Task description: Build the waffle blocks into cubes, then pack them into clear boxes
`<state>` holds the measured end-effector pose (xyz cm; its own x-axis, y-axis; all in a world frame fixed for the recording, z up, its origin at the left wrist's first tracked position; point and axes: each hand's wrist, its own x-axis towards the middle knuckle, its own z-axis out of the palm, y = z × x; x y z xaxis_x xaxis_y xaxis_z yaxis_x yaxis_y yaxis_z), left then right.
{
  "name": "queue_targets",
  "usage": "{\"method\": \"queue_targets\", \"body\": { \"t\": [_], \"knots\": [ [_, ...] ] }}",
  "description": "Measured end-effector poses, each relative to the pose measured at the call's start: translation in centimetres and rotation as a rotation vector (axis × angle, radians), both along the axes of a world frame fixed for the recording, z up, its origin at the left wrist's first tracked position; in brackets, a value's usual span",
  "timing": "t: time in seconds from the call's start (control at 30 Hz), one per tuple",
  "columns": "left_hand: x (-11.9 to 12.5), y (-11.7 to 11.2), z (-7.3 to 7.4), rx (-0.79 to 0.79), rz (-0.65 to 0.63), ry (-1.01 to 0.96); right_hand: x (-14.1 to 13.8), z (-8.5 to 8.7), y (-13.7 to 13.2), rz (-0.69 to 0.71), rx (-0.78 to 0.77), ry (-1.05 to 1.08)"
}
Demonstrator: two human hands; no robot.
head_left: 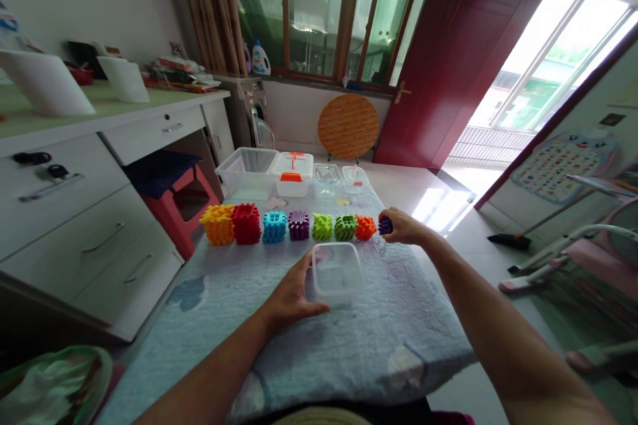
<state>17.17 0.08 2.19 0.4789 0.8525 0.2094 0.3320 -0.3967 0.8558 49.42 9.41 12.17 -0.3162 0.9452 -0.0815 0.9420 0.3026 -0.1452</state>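
Note:
My left hand is wrapped round the left side of a clear plastic container, which looks empty. At the right end of a row of toy blocks, my right hand grips a dark purple block, partly hidden by the fingers. The row runs leftward: an orange block, a green block, a lime block, a purple block, a light blue block, a red block and a yellow block. All have notched edges.
Behind the row stand a large clear bin, a lidded box with orange latches and two small clear containers, one a round-cornered tub. A quilted blue cloth covers the table. A pink stool stands left.

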Motion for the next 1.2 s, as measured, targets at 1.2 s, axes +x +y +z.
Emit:
{"method": "queue_targets", "body": {
  "t": [1.2],
  "knots": [
    [0.0, 0.2, -0.4, 0.134, -0.041, -0.056, -14.7, 2.7, -6.6, 0.533, -0.142, -0.145]
  ]
}}
